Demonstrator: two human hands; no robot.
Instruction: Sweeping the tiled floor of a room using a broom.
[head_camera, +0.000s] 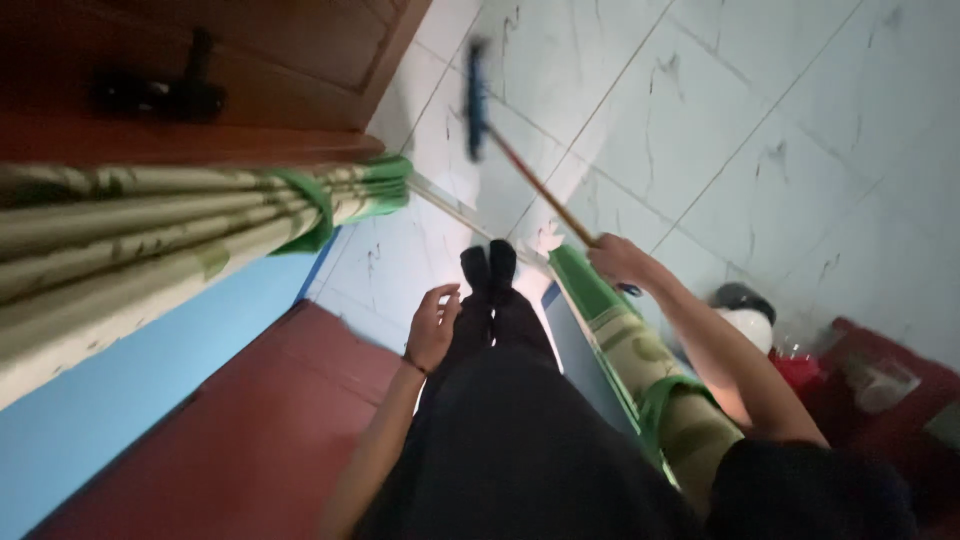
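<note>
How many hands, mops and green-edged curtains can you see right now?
Hands: 2, left hand free, right hand gripping the mop handle
Mops: 1, blue head on the tiled floor
Green-edged curtains: 2, one left, one right
Total: 5

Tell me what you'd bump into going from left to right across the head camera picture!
Tied green curtain → red mat → left hand → feet in dark socks → right hand gripping the broom handle → white and dark round thing → red box.
</note>
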